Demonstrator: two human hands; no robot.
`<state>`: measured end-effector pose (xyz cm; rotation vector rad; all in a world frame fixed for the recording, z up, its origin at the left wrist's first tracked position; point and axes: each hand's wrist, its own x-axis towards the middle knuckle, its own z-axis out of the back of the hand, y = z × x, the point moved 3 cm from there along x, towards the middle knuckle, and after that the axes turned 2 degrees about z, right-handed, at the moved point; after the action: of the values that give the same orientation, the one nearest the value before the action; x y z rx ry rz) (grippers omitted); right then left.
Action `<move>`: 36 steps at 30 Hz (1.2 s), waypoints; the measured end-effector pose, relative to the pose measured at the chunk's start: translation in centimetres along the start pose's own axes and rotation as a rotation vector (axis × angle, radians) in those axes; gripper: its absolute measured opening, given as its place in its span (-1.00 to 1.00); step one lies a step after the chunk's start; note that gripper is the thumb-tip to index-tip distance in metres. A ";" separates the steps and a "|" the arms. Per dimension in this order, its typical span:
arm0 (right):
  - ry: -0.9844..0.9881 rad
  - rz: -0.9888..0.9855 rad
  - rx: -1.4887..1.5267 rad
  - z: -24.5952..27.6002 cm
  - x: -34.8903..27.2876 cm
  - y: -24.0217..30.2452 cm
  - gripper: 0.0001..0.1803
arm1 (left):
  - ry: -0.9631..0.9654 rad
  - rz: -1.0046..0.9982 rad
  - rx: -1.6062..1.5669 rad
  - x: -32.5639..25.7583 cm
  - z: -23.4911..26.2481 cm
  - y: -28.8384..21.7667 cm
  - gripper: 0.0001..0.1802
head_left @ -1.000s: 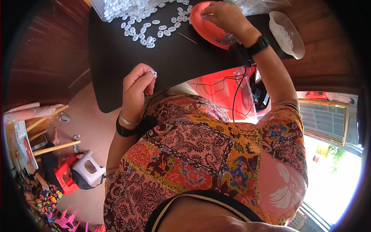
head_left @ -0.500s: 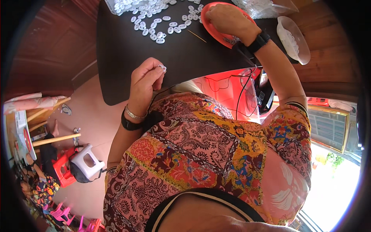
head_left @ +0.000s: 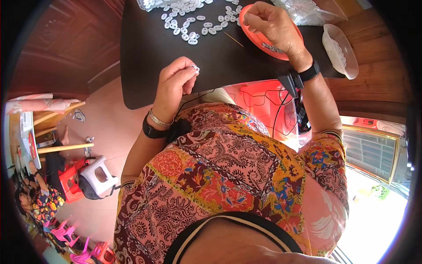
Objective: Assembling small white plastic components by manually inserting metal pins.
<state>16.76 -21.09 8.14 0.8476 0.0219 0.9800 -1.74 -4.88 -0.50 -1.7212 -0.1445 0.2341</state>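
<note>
Pinched between the thumb and forefinger of my left hand [head_left: 175, 81] is a small white plastic oval piece [head_left: 195, 69] with holes. That hand is over the near edge of the dark table [head_left: 211, 59]. My right hand [head_left: 278, 33] hovers over an orange-red plate [head_left: 254, 38], its thumb and fingers closed together. Anything in that pinch is too small to make out. Small grey metallic bits [head_left: 272, 47] lie in the plate, partly hidden by the hand. Many similar white oval pieces [head_left: 212, 31] are scattered on the table beyond my left hand.
A thin wooden stick [head_left: 234, 39] lies left of the plate. A translucent container [head_left: 329, 47] with white pieces stands at the right, and a clear bag [head_left: 301, 12] behind the plate. Dark cables [head_left: 277, 105] hang below the table. Stools [head_left: 99, 176] and another person [head_left: 41, 200] are at the left.
My right hand has lifted out of the plate and drawn back a little, uncovering some metallic bits. The left hand keeps hold of the white oval piece. The view has shifted slightly.
</note>
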 end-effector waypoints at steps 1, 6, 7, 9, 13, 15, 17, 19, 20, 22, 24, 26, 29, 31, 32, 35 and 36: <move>0.017 -0.062 0.111 -0.3 -0.4 0.5 -0.84 | 0.003 0.005 -0.004 -0.1 0.0 -0.1 -0.81; 0.047 -0.190 0.650 -4.3 -1.4 0.0 -0.79 | 0.021 -0.002 -0.009 -0.2 -0.2 -0.7 -0.80; 0.057 -0.178 0.670 -5.0 -1.8 0.8 -0.80 | 0.020 0.001 -0.013 -0.3 -0.3 -0.9 -0.80; 0.109 -0.224 0.759 -6.1 -2.3 2.1 -0.82 | 0.004 -0.004 -0.005 -0.4 -0.5 -1.4 -0.80; 0.212 -0.306 0.957 -7.9 -3.3 3.1 -0.82 | -0.032 -0.067 0.061 -0.8 -0.6 -2.4 -0.80; 0.221 -0.342 1.009 -8.5 -3.6 3.6 -0.79 | -0.060 -0.084 0.086 -1.2 -0.7 -2.9 -0.80; 0.235 -0.326 0.976 -8.7 -3.8 3.8 -0.78 | -0.084 -0.101 0.110 -1.5 -0.6 -2.9 -0.81; 0.247 -0.311 0.940 -8.7 -3.8 4.0 -0.77 | -0.111 -0.163 0.175 -1.7 -0.5 -2.8 -0.79; 0.233 -0.279 0.890 -8.7 -3.7 4.2 -0.76 | -0.112 -0.160 0.176 -1.7 -0.5 -2.7 -0.79; 0.219 -0.250 0.841 -8.7 -3.8 4.5 -0.75 | -0.129 -0.225 0.241 -1.9 -0.5 -2.8 -0.79; 0.210 -0.244 0.790 -8.8 -3.9 4.6 -0.75 | -0.130 -0.213 0.234 -1.9 -0.4 -2.7 -0.81; 0.208 -0.231 0.805 -9.1 -4.0 4.6 -0.75 | -0.132 -0.203 0.227 -2.0 -0.3 -2.6 -0.83; 0.206 -0.209 0.796 -9.6 -4.2 4.6 -0.77 | -0.127 -0.214 0.239 -2.0 -0.4 -2.6 -0.83; 0.206 -0.200 0.775 -9.7 -4.2 4.6 -0.78 | -0.131 -0.214 0.254 -1.9 -0.4 -2.5 -0.83; 0.214 -0.201 0.793 -9.8 -4.2 4.6 -0.78 | -0.133 -0.212 0.255 -1.9 -0.4 -2.5 -0.83; 0.217 -0.181 0.784 -10.1 -4.3 4.7 -0.80 | -0.133 -0.217 0.252 -2.0 -0.3 -2.3 -0.82; 0.210 -0.160 0.754 -10.1 -4.3 4.7 -0.80 | -0.136 -0.219 0.249 -2.0 -0.3 -2.2 -0.82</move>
<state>7.08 -16.68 2.75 1.3974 0.6643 0.9064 -3.54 -5.22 1.87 -1.4294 -0.3855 0.1976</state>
